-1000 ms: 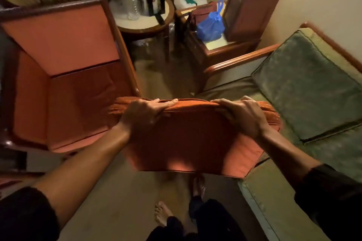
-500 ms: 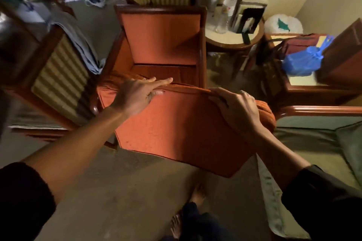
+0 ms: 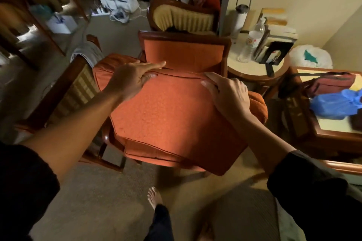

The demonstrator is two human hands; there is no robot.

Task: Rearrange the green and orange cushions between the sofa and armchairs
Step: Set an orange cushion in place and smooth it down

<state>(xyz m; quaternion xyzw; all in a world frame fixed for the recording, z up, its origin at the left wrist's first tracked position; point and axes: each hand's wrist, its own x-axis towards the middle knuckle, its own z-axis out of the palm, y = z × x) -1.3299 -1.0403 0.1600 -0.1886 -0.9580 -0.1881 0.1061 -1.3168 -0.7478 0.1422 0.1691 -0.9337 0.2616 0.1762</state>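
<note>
While gripping orange cushion (image 3: 172, 115), left hand (image 3: 131, 81) flat, right hand (image 3: 227, 94) curled.

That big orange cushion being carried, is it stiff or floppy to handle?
Probably semi-soft: the orange cushion sags and bulges at its right end beyond the right hand. Likely light for its size, since the left hand lies nearly flat on it. Its textured fabric looks unlikely to slip.

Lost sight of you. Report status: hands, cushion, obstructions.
Left hand and right hand both grip the orange cushion at its far edge. Cushion over the armchair seat, tilted, near edge overhanging. Nothing in the way.
</note>
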